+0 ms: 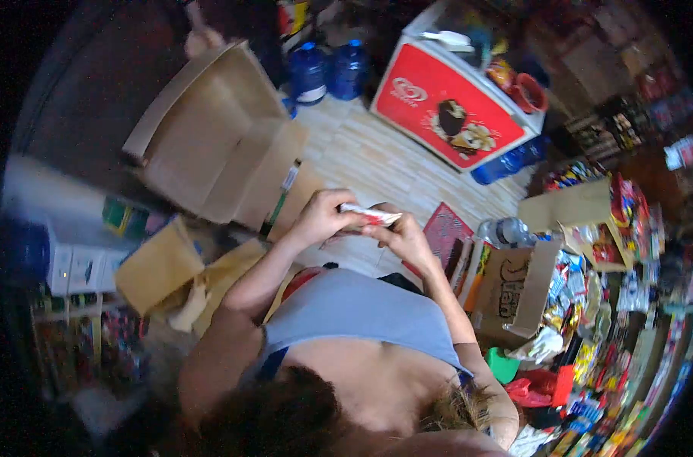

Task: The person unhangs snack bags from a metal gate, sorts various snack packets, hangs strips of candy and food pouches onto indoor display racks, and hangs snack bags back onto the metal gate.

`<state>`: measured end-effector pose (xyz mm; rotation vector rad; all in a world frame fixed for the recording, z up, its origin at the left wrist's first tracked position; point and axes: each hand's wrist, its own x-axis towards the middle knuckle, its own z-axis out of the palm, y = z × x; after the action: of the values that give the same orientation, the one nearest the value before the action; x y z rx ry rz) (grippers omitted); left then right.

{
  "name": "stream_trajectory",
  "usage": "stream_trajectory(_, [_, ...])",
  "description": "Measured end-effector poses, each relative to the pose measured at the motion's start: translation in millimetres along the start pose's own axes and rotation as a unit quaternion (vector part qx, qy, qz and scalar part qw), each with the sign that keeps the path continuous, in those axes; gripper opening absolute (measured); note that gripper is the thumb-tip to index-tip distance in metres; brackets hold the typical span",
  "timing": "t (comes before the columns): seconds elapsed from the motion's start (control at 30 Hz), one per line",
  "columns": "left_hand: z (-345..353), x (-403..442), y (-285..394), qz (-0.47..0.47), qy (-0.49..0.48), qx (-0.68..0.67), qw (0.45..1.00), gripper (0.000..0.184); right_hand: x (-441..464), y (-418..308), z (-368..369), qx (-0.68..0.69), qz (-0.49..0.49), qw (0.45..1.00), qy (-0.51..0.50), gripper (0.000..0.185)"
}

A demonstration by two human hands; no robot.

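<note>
In front of my chest, a small white packet with red print point(371, 215) is held between my two hands. My left hand point(325, 217) is closed, pinching its left end between thumb and fingers. From the other side, my right hand point(406, 240) grips the right end, its fingers bent around it. The packet looks flat and slightly tilted, and the fingers hide part of it. What it contains cannot be seen.
A large open cardboard box point(217, 145) stands ahead left. Beyond are blue water jugs point(308, 72) and a red-fronted freezer point(457, 107). Smaller boxes point(160, 263) lie left. A cardboard box point(506, 293) and shelves of packaged goods point(628, 365) crowd the right. Another person's limb point(203, 39) shows top left.
</note>
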<state>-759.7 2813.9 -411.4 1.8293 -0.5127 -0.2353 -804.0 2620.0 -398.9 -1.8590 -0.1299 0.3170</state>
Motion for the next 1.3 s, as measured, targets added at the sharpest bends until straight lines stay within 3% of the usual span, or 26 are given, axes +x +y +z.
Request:
stream_trajectory(0.23, [-1, -13, -7, 0.018, 0.015, -0.111, 0.994, 0.027, 3, 2, 9, 0.012, 0.012, 1.000, 0.023, 0.019])
stream_trajectory(0.37, [7, -17, -29, -0.070, -0.031, -0.164, 0.984, 0.018, 4, -10, 6, 0.022, 0.018, 0.999, 0.036, 0.021])
stream_trajectory(0.6, [17, -5, -47, -0.081, -0.149, -0.178, 0.969, 0.020, 2, -10, -4, 0.032, 0.088, 0.992, 0.089, 0.025])
stream_trajectory(0.7, [20, 6, -48, -0.049, -0.141, -0.130, 0.980, 0.017, 1, -3, -4, 0.078, 0.087, 0.981, 0.155, 0.023])
stream_trajectory(0.73, [22, 8, -45, -0.041, -0.139, -0.113, 0.983, 0.016, 0, -2, -9, 0.029, 0.083, 0.979, 0.186, 0.023])
stream_trajectory(0.77, [27, 10, -39, -0.106, -0.144, -0.263, 0.948, 0.015, -1, -2, -12, 0.052, 0.093, 0.975, 0.194, 0.023])
stream_trajectory(0.8, [31, 15, -45, -0.125, -0.153, -0.220, 0.955, 0.015, -3, 0, -15, 0.075, 0.103, 0.970, 0.205, 0.023])
stream_trajectory(0.87, [43, 22, -45, -0.060, -0.132, -0.231, 0.962, 0.015, -9, 6, -20, 0.159, 0.063, 0.957, 0.233, 0.025])
stream_trajectory(0.97, [53, 30, -29, -0.044, -0.147, -0.227, 0.962, 0.016, -27, 0, -27, 0.208, 0.033, 0.947, 0.243, 0.025])
stream_trajectory(1.1, [75, 31, -2, -0.028, -0.209, -0.239, 0.948, 0.019, -62, 10, -45, 0.222, 0.038, 0.938, 0.264, 0.018])
stream_trajectory(1.2, [93, 29, 21, -0.007, -0.267, -0.286, 0.920, 0.023, -92, -2, -53, 0.226, 0.012, 0.913, 0.340, 0.017])
stream_trajectory(1.23, [104, 32, 8, -0.026, -0.343, -0.236, 0.909, 0.031, -109, -14, -58, 0.222, 0.027, 0.908, 0.355, 0.014])
stream_trajectory(1.3, [142, 26, 3, -0.040, -0.458, -0.121, 0.880, 0.034, -153, -7, -75, 0.207, -0.050, 0.872, 0.441, 0.013])
